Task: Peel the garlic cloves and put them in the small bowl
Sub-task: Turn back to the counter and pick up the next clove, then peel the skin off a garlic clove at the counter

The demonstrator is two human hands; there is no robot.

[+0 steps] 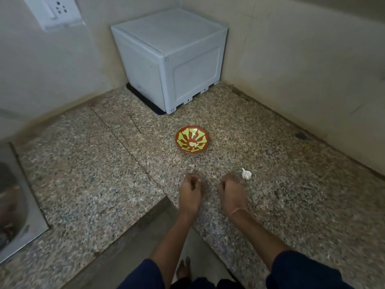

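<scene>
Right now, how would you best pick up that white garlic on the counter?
Pinch the garlic across its rounded body, coming from above with the right hand just beside it. Its thin stalk points up and away, probably too flimsy to hold.

No legible text, number or brand. The white box [170,59] and the wall switch plate [56,13] bear no readable marks.

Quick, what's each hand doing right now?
Left hand: fingers curled; holding anything, cannot tell.
Right hand: fingers curled beside the garlic; grip cannot be told.
</scene>
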